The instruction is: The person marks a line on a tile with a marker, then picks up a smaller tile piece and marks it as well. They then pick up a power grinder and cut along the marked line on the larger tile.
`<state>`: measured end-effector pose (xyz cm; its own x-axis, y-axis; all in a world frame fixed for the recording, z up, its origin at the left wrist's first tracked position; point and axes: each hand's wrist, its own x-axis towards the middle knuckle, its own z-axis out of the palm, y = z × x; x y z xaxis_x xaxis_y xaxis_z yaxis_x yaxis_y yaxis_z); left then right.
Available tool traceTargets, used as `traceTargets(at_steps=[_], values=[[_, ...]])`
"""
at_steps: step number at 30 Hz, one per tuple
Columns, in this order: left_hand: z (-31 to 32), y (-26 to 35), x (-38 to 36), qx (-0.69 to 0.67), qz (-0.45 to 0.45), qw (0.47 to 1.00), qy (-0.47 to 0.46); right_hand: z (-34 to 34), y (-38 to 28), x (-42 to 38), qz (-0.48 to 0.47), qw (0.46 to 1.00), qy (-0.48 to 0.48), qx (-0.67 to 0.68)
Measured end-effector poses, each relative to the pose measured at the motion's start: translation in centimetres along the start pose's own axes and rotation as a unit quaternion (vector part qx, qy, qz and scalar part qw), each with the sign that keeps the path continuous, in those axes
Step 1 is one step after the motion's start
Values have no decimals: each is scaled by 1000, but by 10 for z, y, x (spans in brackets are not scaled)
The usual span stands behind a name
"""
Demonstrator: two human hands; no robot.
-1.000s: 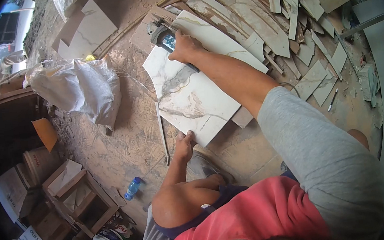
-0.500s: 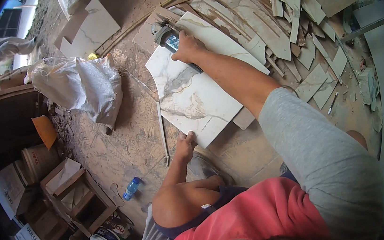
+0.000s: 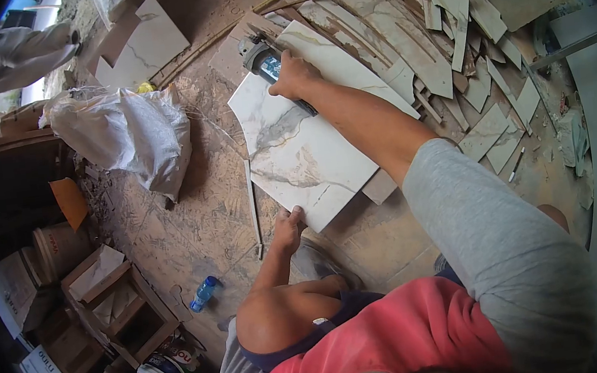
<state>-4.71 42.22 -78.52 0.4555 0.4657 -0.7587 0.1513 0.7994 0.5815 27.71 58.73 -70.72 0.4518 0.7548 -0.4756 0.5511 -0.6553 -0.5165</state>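
A white marble-patterned tile [image 3: 309,148] lies in front of me, with its upper left side cut to an angled, curved edge. My right hand [image 3: 295,75] is wrapped round the body of an angle grinder [image 3: 266,61], whose head is at the tile's far edge. The grinder's disc is too small to make out. At the tile's near corner my left hand [image 3: 290,226] grips the edge, thumb on top and fingers partly hidden beneath. A narrow strip [image 3: 253,210] lies on the floor left of the tile.
Tile offcuts [image 3: 408,49] are piled at the back right. A white sack [image 3: 123,136] and a cut tile [image 3: 143,49] are at the back left. Boxes [image 3: 117,303] and a blue bottle [image 3: 204,293] are at the lower left. Another person's leg [image 3: 33,54] shows at the upper left.
The other person's leg at the upper left has moved further into view. My hands, the grinder and the tile look almost unmoved, apart from a slight shift of the view.
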Motion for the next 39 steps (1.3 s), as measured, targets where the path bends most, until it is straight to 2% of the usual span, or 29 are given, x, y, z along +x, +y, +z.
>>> traceTargets(at_steps=[18, 39], values=[[-3, -3, 2, 9, -6, 1000, 16, -3, 1, -2, 8, 1000, -3, 3], [-3, -2, 0, 11, 3, 1000, -10, -3, 4, -4, 16, 1000, -13, 3]])
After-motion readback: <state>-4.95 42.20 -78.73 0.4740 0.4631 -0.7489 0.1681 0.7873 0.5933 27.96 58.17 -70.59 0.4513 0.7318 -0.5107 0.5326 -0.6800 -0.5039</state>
